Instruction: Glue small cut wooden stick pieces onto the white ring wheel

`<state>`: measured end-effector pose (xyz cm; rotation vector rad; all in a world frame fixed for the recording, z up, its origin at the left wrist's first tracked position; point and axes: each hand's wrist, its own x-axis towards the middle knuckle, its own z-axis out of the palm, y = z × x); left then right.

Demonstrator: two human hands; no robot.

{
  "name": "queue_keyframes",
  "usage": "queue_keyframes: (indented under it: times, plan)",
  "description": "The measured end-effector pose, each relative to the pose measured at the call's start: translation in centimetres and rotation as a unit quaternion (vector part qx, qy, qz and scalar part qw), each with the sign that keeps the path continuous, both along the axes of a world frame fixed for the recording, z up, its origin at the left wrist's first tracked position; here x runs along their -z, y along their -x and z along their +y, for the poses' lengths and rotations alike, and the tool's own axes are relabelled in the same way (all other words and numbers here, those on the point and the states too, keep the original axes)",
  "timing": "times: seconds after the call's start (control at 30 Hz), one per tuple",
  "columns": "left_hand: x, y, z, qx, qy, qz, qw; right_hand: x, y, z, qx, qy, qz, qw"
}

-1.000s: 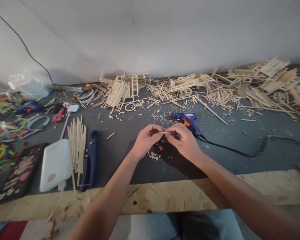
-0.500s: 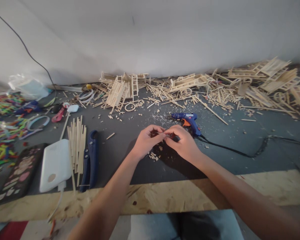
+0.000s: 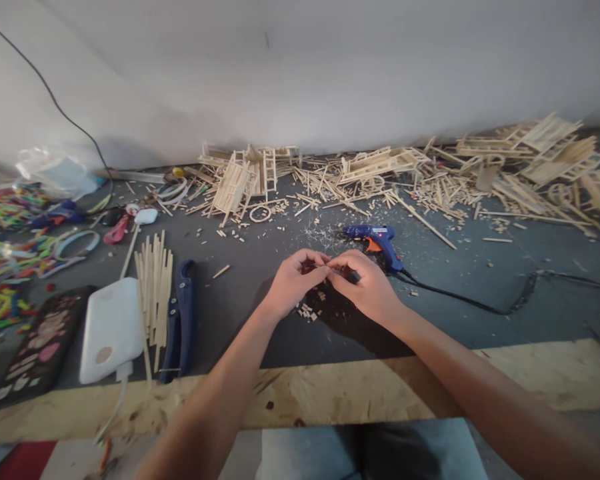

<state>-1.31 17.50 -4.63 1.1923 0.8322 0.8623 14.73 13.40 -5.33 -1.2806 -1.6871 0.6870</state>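
My left hand (image 3: 295,279) and my right hand (image 3: 363,283) meet fingertip to fingertip above the dark work surface (image 3: 260,313). Both pinch the same tiny wooden piece, which the fingers almost wholly hide. Just below the hands lies a small heap of short wood bits (image 3: 307,311). A blue hot glue gun (image 3: 375,241) rests right behind my right hand, its black cord (image 3: 460,301) trailing to the right.
To the left lie a bundle of wooden sticks (image 3: 153,290), a blue cutter (image 3: 181,320), a white power bank (image 3: 111,330) and a dark phone (image 3: 35,347). Coloured sticks (image 3: 5,267) fill the far left. Stick models and scraps (image 3: 380,173) pile along the wall. A chipboard edge (image 3: 330,390) runs in front.
The pale stick that showed between my fingertips a second ago is now hidden as my fingers closed together; the hands have barely moved otherwise.
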Motion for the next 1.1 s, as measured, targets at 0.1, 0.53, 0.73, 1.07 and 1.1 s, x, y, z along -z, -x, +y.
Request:
queue_keyframes:
  times: [0.1,0.53,0.73,1.07,1.1]
  plan:
    - [0.05,0.00,0.01,-0.001,-0.002,-0.001,1.000,0.01,0.04,-0.05,0.003,0.002,0.001,1.000]
    - [0.07,-0.02,0.07,0.006,-0.001,0.001,1.000,-0.09,0.11,-0.16,0.011,0.016,0.014,1.000]
    - [-0.04,-0.05,-0.02,-0.004,0.002,0.006,1.000,0.03,0.05,-0.14,0.019,0.023,0.036,0.999]
    - [-0.20,0.00,0.02,-0.022,0.006,0.020,1.000,-0.30,-0.30,-0.18,0.080,0.053,0.094,0.991]
    - [-0.17,0.03,0.05,-0.025,0.007,0.019,0.999,-0.32,-0.36,-0.18,0.079,0.047,0.094,0.991]
